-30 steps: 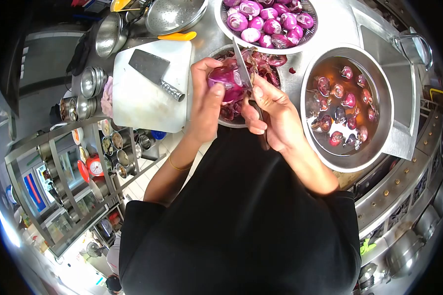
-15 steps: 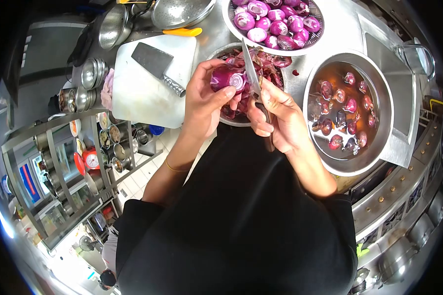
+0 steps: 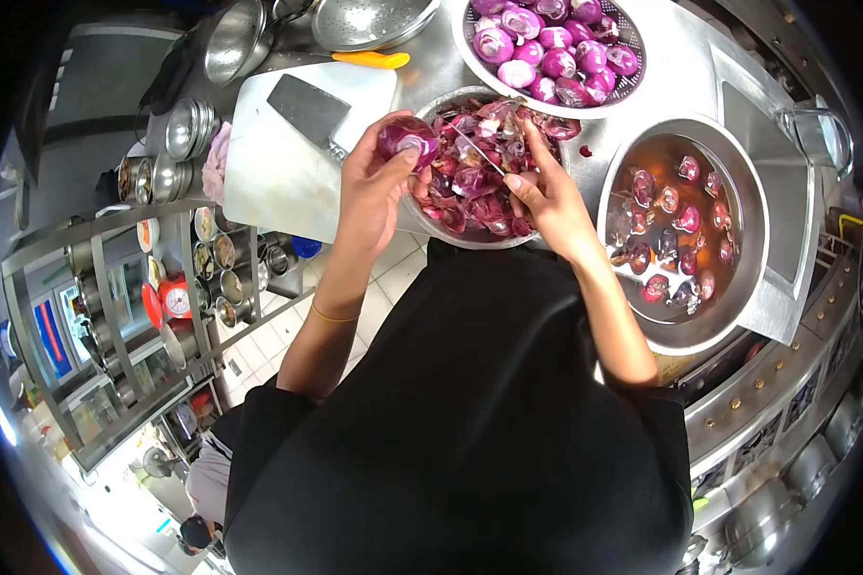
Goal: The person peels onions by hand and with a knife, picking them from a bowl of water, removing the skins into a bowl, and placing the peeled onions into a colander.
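Observation:
My left hand [image 3: 376, 187] grips a red onion [image 3: 408, 142] at the left rim of a metal bowl [image 3: 438, 230] heaped with onion skins [image 3: 479, 182]. Over the right part of that bowl, my right hand [image 3: 554, 196] holds a knife [image 3: 477, 149] between thumb and fingers, its index finger stretched out and its thin blade edge pointing up and left. Knife and onion are apart. Behind the bowl stands a perforated colander [image 3: 635, 81] of peeled onions [image 3: 558, 63]. A large metal basin [image 3: 759, 230] at the right holds several unpeeled onions [image 3: 688, 219] in brownish water.
A white cutting board [image 3: 278, 177] with a cleaver [image 3: 307, 107] lies at the left. Metal strainers and a yellow handle [image 3: 371, 59] are at the back left. A sink edge [image 3: 804, 240] borders the basin. A person [image 3: 206, 479] is at the far lower left.
The knife has come away from the onion and tilted over the skins. My left hand has moved left with the onion; my right hand has shifted slightly right. The view has also shifted a little.

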Demonstrator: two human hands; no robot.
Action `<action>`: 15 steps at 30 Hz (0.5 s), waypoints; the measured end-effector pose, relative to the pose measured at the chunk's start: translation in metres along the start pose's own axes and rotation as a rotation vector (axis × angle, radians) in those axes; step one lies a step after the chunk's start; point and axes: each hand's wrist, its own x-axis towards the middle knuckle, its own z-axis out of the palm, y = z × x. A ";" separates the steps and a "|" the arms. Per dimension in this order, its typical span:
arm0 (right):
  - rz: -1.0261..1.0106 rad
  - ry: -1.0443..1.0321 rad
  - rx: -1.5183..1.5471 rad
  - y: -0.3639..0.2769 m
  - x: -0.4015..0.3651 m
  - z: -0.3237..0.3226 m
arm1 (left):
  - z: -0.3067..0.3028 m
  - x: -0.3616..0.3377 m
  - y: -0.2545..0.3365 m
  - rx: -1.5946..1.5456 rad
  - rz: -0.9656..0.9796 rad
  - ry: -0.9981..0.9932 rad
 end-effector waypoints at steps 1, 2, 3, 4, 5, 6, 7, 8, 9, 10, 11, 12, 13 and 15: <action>-0.047 -0.016 0.066 -0.001 -0.002 0.001 | 0.002 0.000 -0.002 0.075 0.031 0.044; -0.091 -0.023 0.128 -0.005 -0.007 0.004 | 0.005 0.000 -0.003 0.079 0.066 0.076; -0.084 -0.021 0.129 -0.009 -0.009 0.006 | 0.006 -0.002 -0.005 0.078 0.059 0.076; -0.161 -0.079 0.087 -0.012 -0.011 0.008 | 0.007 -0.002 -0.007 0.085 0.067 0.049; -0.242 -0.136 0.044 -0.014 -0.013 0.011 | 0.009 -0.001 -0.008 0.093 0.079 0.019; -0.254 -0.116 0.020 -0.016 -0.014 0.015 | 0.009 0.000 -0.009 0.094 0.078 0.012; -0.256 -0.110 0.020 -0.018 -0.012 0.017 | 0.009 0.001 -0.011 0.147 0.087 -0.008; -0.294 -0.083 0.015 -0.020 -0.010 0.018 | 0.009 0.000 -0.011 0.200 0.097 -0.025; -0.331 -0.058 0.010 -0.022 -0.009 0.018 | 0.011 0.000 -0.011 0.202 0.097 -0.027; -0.232 -0.023 0.003 -0.025 -0.010 0.015 | 0.015 0.000 -0.010 0.216 0.147 -0.027; -0.234 -0.021 0.004 -0.021 -0.008 0.014 | 0.018 0.000 -0.009 0.229 0.197 -0.027; -0.283 0.026 0.045 -0.015 -0.004 0.014 | 0.018 -0.001 -0.008 0.231 0.198 -0.028; -0.330 0.073 0.086 -0.013 -0.002 0.014 | 0.018 -0.003 -0.006 0.260 0.187 -0.032; -0.005 0.108 0.175 -0.020 -0.007 0.010 | 0.019 -0.003 -0.009 0.304 0.233 -0.034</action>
